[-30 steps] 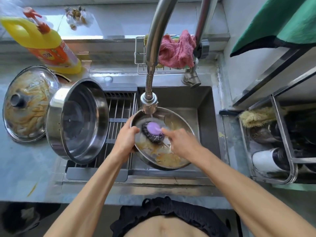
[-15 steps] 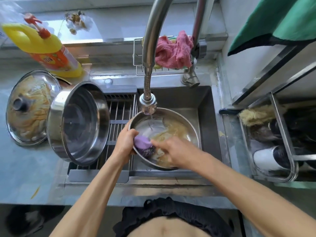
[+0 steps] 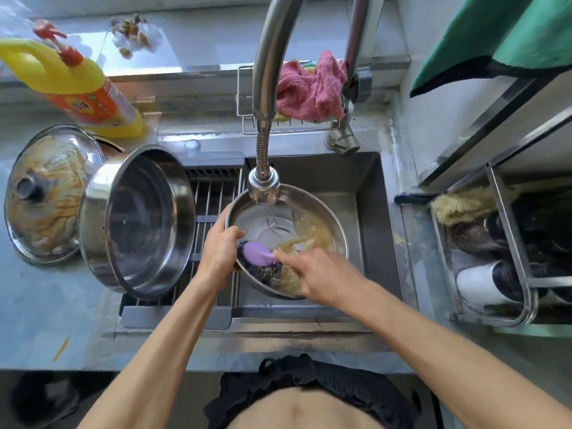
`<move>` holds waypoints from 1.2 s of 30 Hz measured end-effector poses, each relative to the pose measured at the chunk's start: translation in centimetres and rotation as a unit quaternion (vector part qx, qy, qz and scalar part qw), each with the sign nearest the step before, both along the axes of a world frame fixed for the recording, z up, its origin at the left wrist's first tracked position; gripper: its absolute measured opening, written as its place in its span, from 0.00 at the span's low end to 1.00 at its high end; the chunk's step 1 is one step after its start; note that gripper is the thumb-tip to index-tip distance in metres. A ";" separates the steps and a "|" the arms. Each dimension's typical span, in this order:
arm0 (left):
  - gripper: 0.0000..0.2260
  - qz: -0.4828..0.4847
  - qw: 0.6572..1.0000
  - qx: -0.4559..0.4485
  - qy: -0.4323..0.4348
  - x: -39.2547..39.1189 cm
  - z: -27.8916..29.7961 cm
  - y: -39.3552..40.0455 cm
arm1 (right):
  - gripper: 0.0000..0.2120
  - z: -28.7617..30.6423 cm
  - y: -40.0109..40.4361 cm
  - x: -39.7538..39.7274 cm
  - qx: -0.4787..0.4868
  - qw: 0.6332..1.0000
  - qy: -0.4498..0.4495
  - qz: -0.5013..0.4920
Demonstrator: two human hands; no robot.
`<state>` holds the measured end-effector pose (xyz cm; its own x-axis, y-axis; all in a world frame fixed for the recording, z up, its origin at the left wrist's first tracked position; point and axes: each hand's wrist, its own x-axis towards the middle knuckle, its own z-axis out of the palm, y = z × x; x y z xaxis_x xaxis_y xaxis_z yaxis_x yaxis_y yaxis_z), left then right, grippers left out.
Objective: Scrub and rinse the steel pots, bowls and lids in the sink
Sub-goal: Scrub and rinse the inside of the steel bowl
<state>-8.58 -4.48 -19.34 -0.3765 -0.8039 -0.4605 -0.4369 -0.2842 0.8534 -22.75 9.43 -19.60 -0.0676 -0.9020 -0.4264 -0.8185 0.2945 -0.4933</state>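
A steel bowl [image 3: 312, 209] smeared with yellow-brown residue is tilted in the sink under the faucet head [image 3: 264, 187]. My left hand [image 3: 220, 249] grips the bowl's left rim. My right hand [image 3: 315, 274] holds the purple handle of a scrubber [image 3: 258, 253] whose dark steel-wool pad presses against the bowl's inner lower-left wall. A large steel pot [image 3: 136, 221] lies on its side on the drain rack at the left. A dirty glass lid [image 3: 46, 193] rests on the counter beside it.
A yellow detergent bottle [image 3: 77, 85] stands at the back left. A pink cloth [image 3: 312, 88] hangs in a wire caddy behind the faucet. A dish rack [image 3: 495, 258] with utensils sits at the right. The sink's right wall [image 3: 371, 212] is close to the bowl.
The scrubber has moved from the bowl's middle to its lower-left inner wall near my left hand. The bowl has tipped more upright, showing a cleaner upper area under the faucet.
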 end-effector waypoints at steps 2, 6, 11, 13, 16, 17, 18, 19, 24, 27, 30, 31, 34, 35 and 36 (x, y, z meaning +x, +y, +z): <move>0.28 -0.002 1.000 -0.002 -0.012 0.3 -0.1 -0.1 | 0.35 -0.7 -0.2 -1.7 0.003 0.998 0.032 -0.045; 0.28 0.000 0.999 -0.031 -0.012 0.3 0.6 0.3 | 0.33 0.5 0.1 0.4 0.019 0.999 -0.030 -0.001; 0.29 -0.010 0.998 -0.058 -0.024 0.5 0.8 0.1 | 0.34 0.4 0.2 -1.1 0.025 0.999 0.020 -0.010; 0.30 -0.011 0.997 -0.077 -0.014 0.4 1.1 0.1 | 0.34 1.2 1.0 0.3 0.035 0.999 -0.008 0.022; 0.32 -0.008 0.996 -0.088 -0.003 0.6 0.7 -0.2 | 0.33 0.7 1.6 -1.7 0.067 0.996 0.046 -0.023; 0.32 -0.009 0.995 -0.095 0.002 0.5 0.6 -0.1 | 0.32 0.6 1.6 -2.0 0.070 0.995 0.055 -0.037; 0.33 -0.010 0.995 -0.099 0.007 0.5 0.5 0.2 | 0.32 0.7 1.5 -1.4 0.064 0.996 0.039 -0.037; 0.34 -0.010 0.995 -0.102 0.012 0.4 0.4 0.3 | 0.32 1.2 1.4 -0.2 0.052 0.998 0.010 -0.024; 0.34 0.030 0.992 -0.113 0.048 0.2 -0.4 0.7 | 0.31 1.2 0.9 -2.0 0.072 0.993 0.089 -0.033; 0.33 0.036 0.990 -0.129 0.051 0.0 -0.5 0.7 | 0.32 1.6 0.9 -0.4 0.069 0.997 0.041 -0.014; 0.33 0.010 0.987 -0.148 0.063 0.0 -0.1 0.8 | 0.31 2.1 0.7 -0.8 0.067 0.997 0.039 -0.002; 0.34 0.004 0.987 -0.149 0.067 0.0 0.0 0.8 | 0.31 1.9 0.4 -1.9 0.090 0.994 0.068 -0.007; 0.34 -0.012 0.983 -0.165 0.076 -0.5 0.5 1.3 | 0.28 2.5 -0.6 -2.7 0.120 0.989 0.084 0.011; 0.34 -0.017 0.981 -0.178 0.073 -0.6 0.5 1.2 | 0.27 2.9 -1.1 -2.1 0.113 0.991 0.062 0.027; 0.34 -0.027 0.979 -0.186 0.073 -0.7 0.4 1.2 | 0.26 3.2 -1.5 -1.3 0.109 0.992 0.046 0.039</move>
